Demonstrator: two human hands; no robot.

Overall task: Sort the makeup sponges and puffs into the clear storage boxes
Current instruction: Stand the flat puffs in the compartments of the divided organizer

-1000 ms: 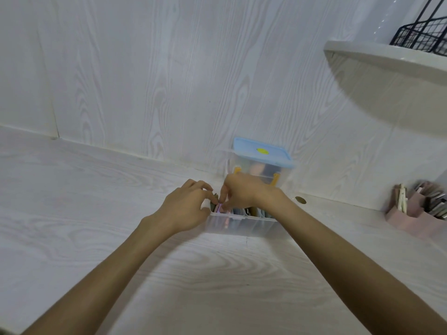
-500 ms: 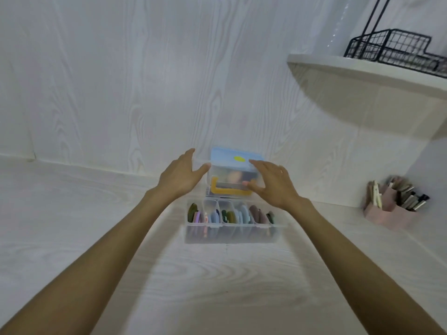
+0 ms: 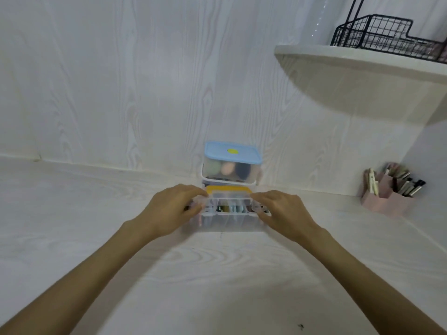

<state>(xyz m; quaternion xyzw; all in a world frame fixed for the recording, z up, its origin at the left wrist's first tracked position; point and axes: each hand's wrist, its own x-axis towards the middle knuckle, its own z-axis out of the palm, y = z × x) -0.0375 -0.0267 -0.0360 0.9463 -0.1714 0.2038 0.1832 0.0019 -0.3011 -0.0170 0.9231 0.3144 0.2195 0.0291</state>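
Observation:
A clear compartment box stands on the white table near the back wall, with several flat puffs upright in its slots. A clear lid with a yellow handle lies tilted low over the box. My left hand grips the lid's left end and my right hand grips its right end. Directly behind stands a clear box with a blue lid; green, peach and dark egg-shaped sponges show through its wall.
A pink organiser with brushes and pens sits at the right against the wall. Above it a white shelf carries a black wire basket. The white wood-grain table stretches towards me.
A second ago both hands were in the box's slots. They then reached up to the yellow-handled lid leaning against the blue-lidded box and have brought it down over the compartment box.

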